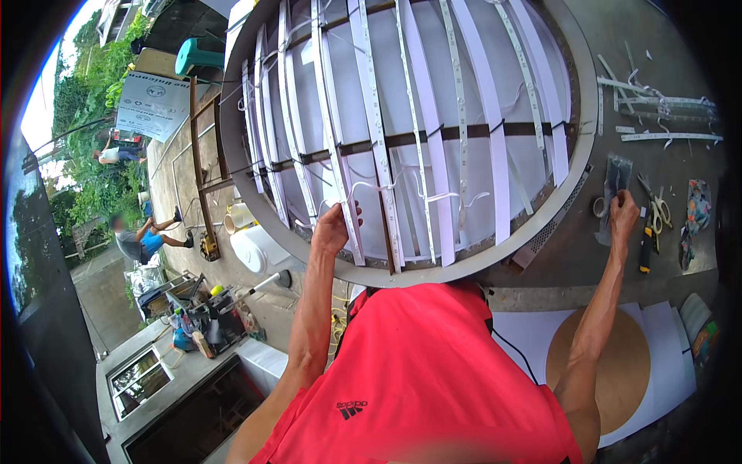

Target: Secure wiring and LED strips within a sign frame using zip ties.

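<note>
On your left, a concrete yard (174, 184) is stretching toward green plants (83, 93), and a person (133, 241) in blue shorts is sitting there. In front of you, a big round frame (585, 100) is lying, and many pale strips are crossing it. Your left hand (331, 230) is holding one strip (337, 166) near its lower end, thumb and fingers bending narrowly around it. On the right, a grey surface (572, 35) is carrying loose strips (671, 138), a tape roll (598, 207), scissors (661, 213), a cutter (644, 251) and a floral cloth (699, 205). Your right hand (624, 214) is resting over a clear bag (616, 172); its fingers are standing close together, but I cannot tell whether they are gripping it. Nearer to you, a round board (630, 363) is lying on a white sheet (518, 332).
</note>
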`<state>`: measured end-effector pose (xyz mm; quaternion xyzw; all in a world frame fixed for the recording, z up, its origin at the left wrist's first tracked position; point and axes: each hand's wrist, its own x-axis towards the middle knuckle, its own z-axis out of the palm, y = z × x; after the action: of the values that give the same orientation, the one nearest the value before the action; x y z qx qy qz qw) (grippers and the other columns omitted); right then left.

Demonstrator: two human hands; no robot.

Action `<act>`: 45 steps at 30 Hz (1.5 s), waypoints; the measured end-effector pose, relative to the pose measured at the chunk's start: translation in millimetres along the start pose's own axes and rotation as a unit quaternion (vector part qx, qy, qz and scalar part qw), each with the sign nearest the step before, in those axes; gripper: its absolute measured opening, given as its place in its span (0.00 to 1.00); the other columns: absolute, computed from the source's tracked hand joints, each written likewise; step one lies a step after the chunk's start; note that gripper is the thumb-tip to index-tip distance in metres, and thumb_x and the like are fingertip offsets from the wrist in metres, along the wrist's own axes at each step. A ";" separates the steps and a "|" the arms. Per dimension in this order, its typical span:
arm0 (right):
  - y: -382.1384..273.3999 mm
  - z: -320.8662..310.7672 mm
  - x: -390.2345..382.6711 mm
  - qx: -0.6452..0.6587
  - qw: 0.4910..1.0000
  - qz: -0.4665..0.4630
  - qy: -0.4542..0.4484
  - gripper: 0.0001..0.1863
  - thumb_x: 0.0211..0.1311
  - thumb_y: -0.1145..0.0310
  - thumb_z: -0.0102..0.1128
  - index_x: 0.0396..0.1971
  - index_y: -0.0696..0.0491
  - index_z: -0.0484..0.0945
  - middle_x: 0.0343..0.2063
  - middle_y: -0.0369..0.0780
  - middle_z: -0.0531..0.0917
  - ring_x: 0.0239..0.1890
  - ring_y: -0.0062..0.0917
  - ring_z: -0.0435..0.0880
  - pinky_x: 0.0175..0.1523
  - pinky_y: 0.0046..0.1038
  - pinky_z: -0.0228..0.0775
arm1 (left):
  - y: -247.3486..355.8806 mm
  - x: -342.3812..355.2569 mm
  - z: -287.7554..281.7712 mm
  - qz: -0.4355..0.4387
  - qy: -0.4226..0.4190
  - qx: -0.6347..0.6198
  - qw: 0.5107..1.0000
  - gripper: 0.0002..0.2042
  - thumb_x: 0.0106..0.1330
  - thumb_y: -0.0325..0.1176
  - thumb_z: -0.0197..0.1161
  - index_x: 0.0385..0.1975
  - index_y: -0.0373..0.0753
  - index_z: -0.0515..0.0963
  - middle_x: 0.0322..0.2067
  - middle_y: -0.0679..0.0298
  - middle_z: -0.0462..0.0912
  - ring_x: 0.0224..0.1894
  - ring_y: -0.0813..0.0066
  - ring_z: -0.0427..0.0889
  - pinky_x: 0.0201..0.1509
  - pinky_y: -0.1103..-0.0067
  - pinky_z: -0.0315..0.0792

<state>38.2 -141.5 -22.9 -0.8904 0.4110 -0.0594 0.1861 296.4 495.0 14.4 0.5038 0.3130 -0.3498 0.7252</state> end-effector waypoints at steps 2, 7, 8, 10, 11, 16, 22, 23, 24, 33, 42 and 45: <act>-4.4 0.4 -2.5 0.000 1.000 -0.015 0.020 0.08 0.59 0.71 0.57 0.35 0.60 0.78 0.31 0.51 0.83 0.37 0.48 0.82 0.42 0.40 0.71 | -2.4 -3.5 2.5 0.020 -0.003 0.028 0.999 0.16 0.68 0.40 0.59 0.46 0.34 0.78 0.39 0.60 0.81 0.41 0.67 0.79 0.46 0.70 0.74; -0.3 4.5 -0.6 -0.019 0.999 -0.038 0.020 0.06 0.59 0.74 0.57 0.34 0.60 0.78 0.31 0.51 0.81 0.37 0.49 0.81 0.41 0.43 0.70 | -1.8 -6.1 10.0 0.009 -0.013 0.038 0.999 0.18 0.72 0.44 0.53 0.50 0.37 0.75 0.42 0.60 0.81 0.41 0.66 0.80 0.45 0.68 0.75; 1.1 6.0 0.1 -0.020 0.999 -0.040 0.022 0.06 0.59 0.74 0.57 0.34 0.60 0.78 0.31 0.51 0.81 0.37 0.49 0.81 0.41 0.43 0.70 | -2.9 -7.3 12.0 0.000 0.003 0.039 0.999 0.19 0.71 0.45 0.54 0.51 0.37 0.75 0.40 0.63 0.80 0.39 0.68 0.78 0.44 0.70 0.74; 1.9 8.8 1.1 -0.047 0.998 -0.028 0.017 0.06 0.57 0.74 0.58 0.33 0.60 0.78 0.32 0.51 0.82 0.37 0.49 0.81 0.42 0.43 0.70 | -3.9 -7.9 17.1 0.011 -0.006 0.056 0.998 0.19 0.72 0.45 0.51 0.53 0.38 0.73 0.38 0.64 0.78 0.37 0.70 0.77 0.44 0.70 0.73; 1.4 9.2 1.8 -0.050 0.998 -0.031 0.016 0.06 0.56 0.74 0.58 0.32 0.60 0.77 0.32 0.51 0.82 0.38 0.49 0.81 0.42 0.43 0.70 | -3.8 -8.0 19.4 0.007 -0.012 0.056 0.998 0.19 0.73 0.45 0.51 0.53 0.37 0.73 0.37 0.64 0.78 0.37 0.71 0.76 0.43 0.71 0.73; -5.2 9.9 4.4 -0.063 0.998 -0.016 0.023 0.07 0.56 0.73 0.57 0.31 0.60 0.77 0.29 0.52 0.82 0.36 0.50 0.82 0.40 0.44 0.71 | -3.2 -8.0 21.8 0.008 -0.022 0.055 0.998 0.19 0.73 0.44 0.50 0.53 0.37 0.73 0.35 0.65 0.76 0.35 0.73 0.75 0.42 0.72 0.73; 11.8 8.0 11.1 -0.031 0.999 0.003 0.028 0.11 0.54 0.63 0.57 0.31 0.56 0.80 0.27 0.52 0.82 0.35 0.51 0.81 0.39 0.45 0.71 | -7.9 -10.3 17.3 0.040 -0.041 0.094 0.994 0.24 0.76 0.49 0.42 0.59 0.37 0.70 0.41 0.62 0.78 0.39 0.71 0.77 0.44 0.70 0.74; 15.8 5.3 13.5 -0.012 0.999 0.023 0.018 0.12 0.52 0.63 0.57 0.31 0.56 0.80 0.28 0.52 0.82 0.35 0.52 0.81 0.41 0.44 0.71 | -7.7 -10.4 18.5 0.034 -0.046 0.095 0.994 0.25 0.76 0.50 0.42 0.59 0.36 0.69 0.42 0.61 0.78 0.40 0.70 0.77 0.45 0.70 0.74; 18.2 2.4 15.5 -0.020 0.999 0.027 0.016 0.13 0.52 0.63 0.58 0.30 0.57 0.81 0.24 0.50 0.83 0.33 0.45 0.84 0.39 0.39 0.74 | -7.4 -13.1 18.7 0.036 -0.051 0.091 0.994 0.25 0.76 0.50 0.42 0.60 0.36 0.69 0.43 0.61 0.78 0.41 0.70 0.76 0.46 0.70 0.74; 22.8 -28.4 13.0 0.320 0.907 0.199 -0.187 0.12 0.64 0.69 0.53 0.39 0.64 0.75 0.35 0.47 0.83 0.36 0.32 0.86 0.43 0.30 0.83 | -4.4 -23.0 18.9 0.053 -0.053 0.135 0.988 0.21 0.75 0.43 0.50 0.60 0.35 0.69 0.44 0.60 0.79 0.42 0.71 0.77 0.45 0.71 0.74; 29.2 -35.3 -4.0 0.475 0.815 0.243 -0.226 0.10 0.59 0.73 0.56 0.37 0.64 0.76 0.32 0.47 0.83 0.35 0.32 0.86 0.44 0.30 0.83 | -6.2 -21.8 18.4 0.052 -0.056 0.157 0.985 0.23 0.74 0.44 0.50 0.63 0.38 0.65 0.45 0.63 0.75 0.45 0.71 0.74 0.48 0.71 0.71; 21.0 -26.5 -8.2 0.338 0.907 0.188 -0.165 0.12 0.55 0.72 0.57 0.38 0.62 0.77 0.28 0.40 0.83 0.31 0.25 0.85 0.37 0.26 0.81 | -5.9 -21.4 16.0 0.053 -0.057 0.158 0.984 0.23 0.74 0.44 0.50 0.63 0.37 0.65 0.45 0.63 0.75 0.45 0.71 0.74 0.48 0.71 0.71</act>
<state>11.1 -155.2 -6.0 -0.6775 0.4897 -0.0106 0.5487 281.2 482.4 33.4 0.6076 0.1848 -0.3836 0.6705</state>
